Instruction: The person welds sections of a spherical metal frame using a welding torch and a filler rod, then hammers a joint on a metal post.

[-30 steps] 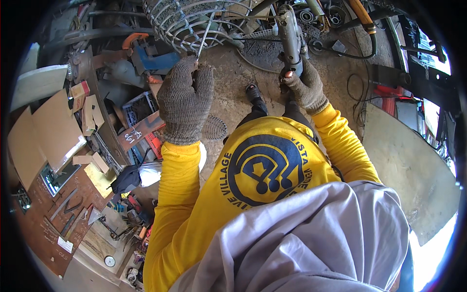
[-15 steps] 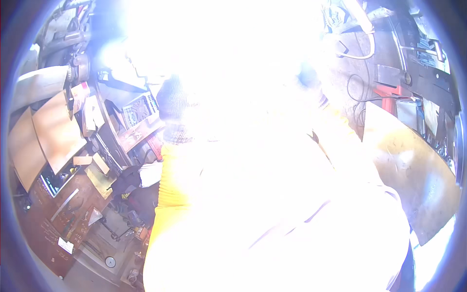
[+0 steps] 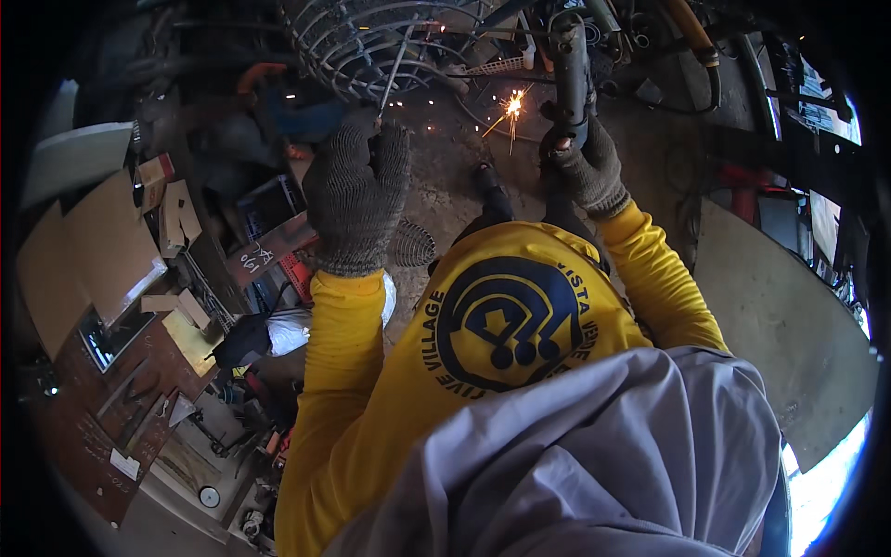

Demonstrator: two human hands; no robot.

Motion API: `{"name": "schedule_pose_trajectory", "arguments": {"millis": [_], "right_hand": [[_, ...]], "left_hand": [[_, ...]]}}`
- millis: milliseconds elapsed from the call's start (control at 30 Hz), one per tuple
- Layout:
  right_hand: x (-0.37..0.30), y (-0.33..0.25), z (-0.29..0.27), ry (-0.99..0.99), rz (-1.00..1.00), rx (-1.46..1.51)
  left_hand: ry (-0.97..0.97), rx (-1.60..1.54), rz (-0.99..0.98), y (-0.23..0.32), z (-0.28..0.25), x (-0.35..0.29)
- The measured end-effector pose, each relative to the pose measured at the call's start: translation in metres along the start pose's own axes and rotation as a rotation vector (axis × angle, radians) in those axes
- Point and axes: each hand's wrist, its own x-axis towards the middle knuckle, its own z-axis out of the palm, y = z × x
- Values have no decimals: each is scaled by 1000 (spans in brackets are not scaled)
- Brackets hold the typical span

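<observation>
A knitted grey glove covers my left hand point(image 3: 357, 190), whose fingers close on the lower end of a thin metal rod point(image 3: 399, 60). That rod slants up to a cage of curved metal bars point(image 3: 339, 46) at the far middle. My right hand point(image 3: 591, 167), gloved likewise, grips a grey welding electrode holder point(image 3: 571, 74) standing roughly upright. A thin stick runs leftward from near its top toward the cage. Orange sparks point(image 3: 513, 107) burst between the two hands, above the floor. The glove hides part of the holder's lower end.
On the left, cardboard sheets point(image 3: 111, 241) lean by a brown board point(image 3: 74, 418) among tools and scraps. A large flat panel point(image 3: 780, 325) stands at the right. A perforated white basket point(image 3: 501, 65) and cables lie beyond the sparks. Stone-grey floor point(image 3: 436, 139) shows below the cage.
The blinding white glare over the middle has gone; hands, cage and holder now show, with scattered sparks. My left forearm is in about the same place.
</observation>
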Motion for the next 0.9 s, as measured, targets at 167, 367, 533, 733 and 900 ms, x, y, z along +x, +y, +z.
{"name": "schedule_pose_trajectory", "arguments": {"millis": [167,367,533,733,900], "right_hand": [[-1,3,0,0,46,46],[-3,-3,2,15,85,-22],[-2,-2,1,7,62,-13],[-3,-2,0,11,83,-15],[-1,-3,2,14,59,-21]], "left_hand": [[33,-47,58,0,1,1],[-8,-56,1,1,3,-1],[31,-32,50,3,4,-1],[37,-43,60,1,5,-1],[9,-21,49,1,4,-1]]}}
